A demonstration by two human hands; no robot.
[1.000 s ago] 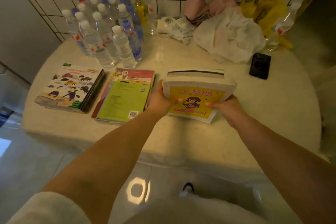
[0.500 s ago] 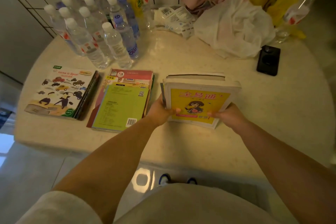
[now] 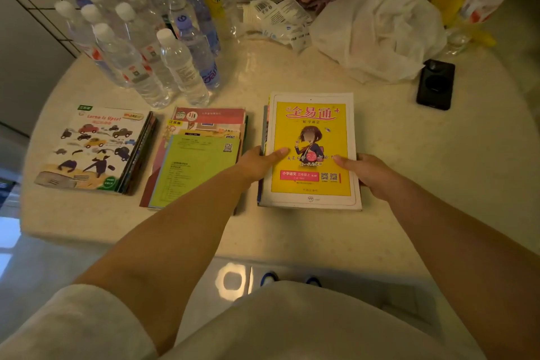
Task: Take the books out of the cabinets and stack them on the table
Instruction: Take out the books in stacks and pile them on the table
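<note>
Three stacks lay on the tabletop [image 3: 409, 155]. Left hand [image 3: 260, 162] and right hand [image 3: 366, 171] gripped the yellow book [image 3: 311, 137] by its sides, flat atop the rightmost stack. Cabinets out of view; remaining books unknown.

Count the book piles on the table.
3: car-cover pile at left, green-topped pile in the middle, yellow-cover pile at right between both hands. Books underneath are hidden.
</note>
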